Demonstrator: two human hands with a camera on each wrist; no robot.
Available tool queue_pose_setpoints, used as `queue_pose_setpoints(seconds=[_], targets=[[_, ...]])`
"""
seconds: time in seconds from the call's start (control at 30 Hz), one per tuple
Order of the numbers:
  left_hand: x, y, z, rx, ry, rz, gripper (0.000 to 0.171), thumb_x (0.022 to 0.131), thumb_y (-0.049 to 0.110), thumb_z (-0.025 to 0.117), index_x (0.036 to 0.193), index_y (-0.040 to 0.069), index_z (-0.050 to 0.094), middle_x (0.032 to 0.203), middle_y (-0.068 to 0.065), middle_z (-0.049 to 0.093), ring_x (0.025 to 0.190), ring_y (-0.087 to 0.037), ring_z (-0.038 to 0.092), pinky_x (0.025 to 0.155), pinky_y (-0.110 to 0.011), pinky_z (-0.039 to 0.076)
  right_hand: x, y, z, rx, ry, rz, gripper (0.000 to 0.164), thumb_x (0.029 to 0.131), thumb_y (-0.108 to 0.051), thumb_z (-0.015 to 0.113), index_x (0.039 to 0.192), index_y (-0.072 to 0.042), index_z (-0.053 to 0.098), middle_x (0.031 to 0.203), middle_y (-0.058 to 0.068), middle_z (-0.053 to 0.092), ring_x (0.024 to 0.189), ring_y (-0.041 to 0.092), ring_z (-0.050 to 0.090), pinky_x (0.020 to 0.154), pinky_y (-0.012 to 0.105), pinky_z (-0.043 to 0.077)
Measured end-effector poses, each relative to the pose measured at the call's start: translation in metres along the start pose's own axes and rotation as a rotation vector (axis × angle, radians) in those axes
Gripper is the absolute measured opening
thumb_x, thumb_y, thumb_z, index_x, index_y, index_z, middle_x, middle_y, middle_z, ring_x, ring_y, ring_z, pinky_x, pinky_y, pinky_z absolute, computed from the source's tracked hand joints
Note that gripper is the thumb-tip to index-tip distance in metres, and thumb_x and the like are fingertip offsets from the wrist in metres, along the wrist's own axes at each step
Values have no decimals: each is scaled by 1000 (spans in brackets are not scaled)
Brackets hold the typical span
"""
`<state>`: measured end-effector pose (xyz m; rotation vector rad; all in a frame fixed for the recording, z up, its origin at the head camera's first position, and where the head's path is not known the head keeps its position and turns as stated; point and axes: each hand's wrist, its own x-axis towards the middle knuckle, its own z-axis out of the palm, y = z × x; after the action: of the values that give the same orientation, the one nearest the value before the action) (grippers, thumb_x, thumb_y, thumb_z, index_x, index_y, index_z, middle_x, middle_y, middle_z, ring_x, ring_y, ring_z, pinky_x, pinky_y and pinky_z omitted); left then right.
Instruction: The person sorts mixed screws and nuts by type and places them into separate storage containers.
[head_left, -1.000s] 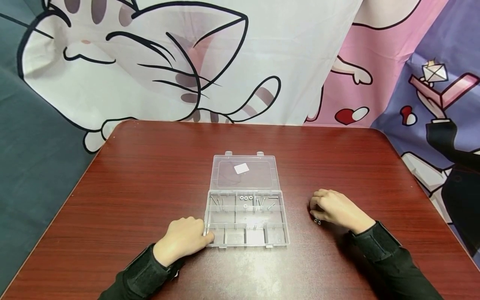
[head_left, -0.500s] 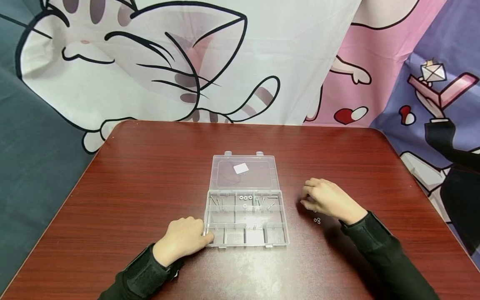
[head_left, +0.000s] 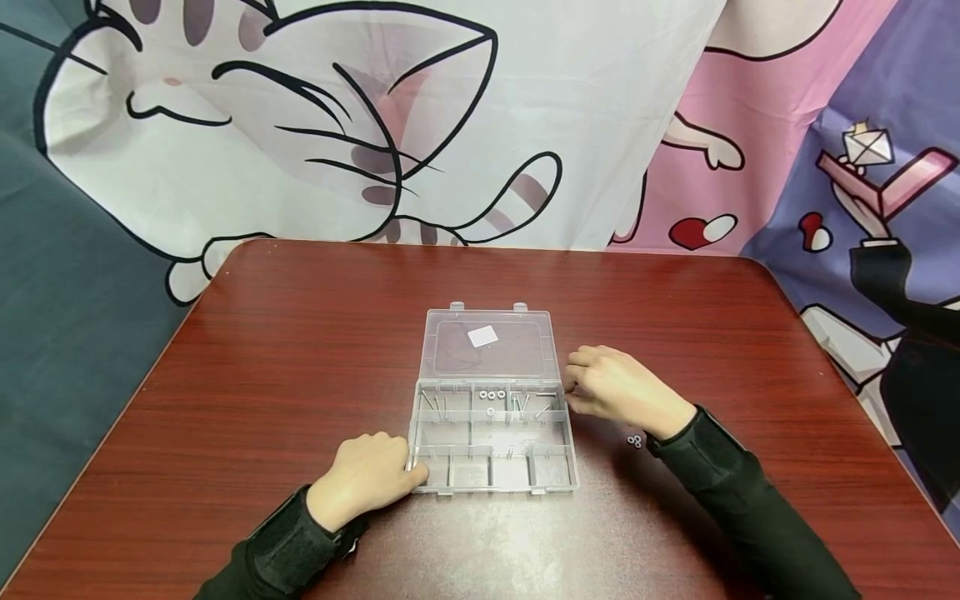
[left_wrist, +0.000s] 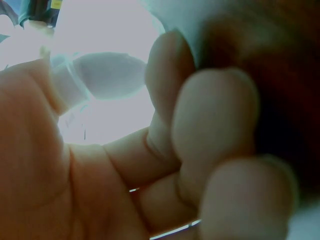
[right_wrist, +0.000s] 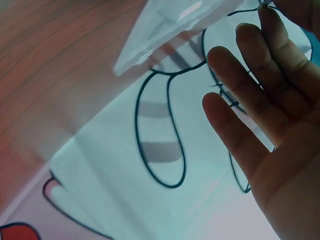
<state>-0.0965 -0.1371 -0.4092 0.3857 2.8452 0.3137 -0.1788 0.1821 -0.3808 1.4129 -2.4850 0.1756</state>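
A clear plastic compartment box [head_left: 517,433] lies on the table with its lid [head_left: 491,346] folded back flat. My left hand [head_left: 371,475] grips its front left corner, thumb over the rim. In the left wrist view the curled fingers [left_wrist: 215,120] show large and blurred against bright plastic. My right hand [head_left: 618,387] is at the box's right edge, by the back row. The right wrist view shows its thumb and index fingertip pinching a small nut [right_wrist: 266,2], mostly cut off by the frame's edge; the other fingers are loosely extended.
Several small nuts [head_left: 492,395] and thin screws [head_left: 517,405] lie in the back compartments. A few loose nuts [head_left: 634,441] sit on the wooden table [head_left: 300,333] beside my right forearm. A printed cloth [head_left: 585,108] hangs behind the table's far edge.
My right hand has moved left from beside the loose nuts to the box's right edge, uncovering those nuts. My left hand and the box have stayed in place.
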Motion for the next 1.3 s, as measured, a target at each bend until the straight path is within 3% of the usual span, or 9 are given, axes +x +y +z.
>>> queue_pose_setpoints(seconds=[0.67,1.0,1.3], targets=[[-1,1,-2,-5,-6,0,32,74,34,54,50,15,45,54,0,45,50,-18,48,45,-42,39,44,-40,9,7,-60,-156,11,72,-21,68,72,-18,58,71,-8,48,71,11,50,66,27,42],[-1,1,-3,4,-7,-1,32,74,35,55,51,15,45,54,0,45,51,-18,49,46,-43,39,47,-42,7,2,-64,-155,9,73,-21,66,72,-18,57,71,-8,47,71,11,49,66,27,41],[-2,1,-3,5,-7,3,32,75,35,55,52,15,45,56,-2,48,52,-21,51,46,-43,40,48,-42,5,8,-66,-151,19,74,-29,68,77,-13,59,74,-6,47,72,13,49,68,28,43]])
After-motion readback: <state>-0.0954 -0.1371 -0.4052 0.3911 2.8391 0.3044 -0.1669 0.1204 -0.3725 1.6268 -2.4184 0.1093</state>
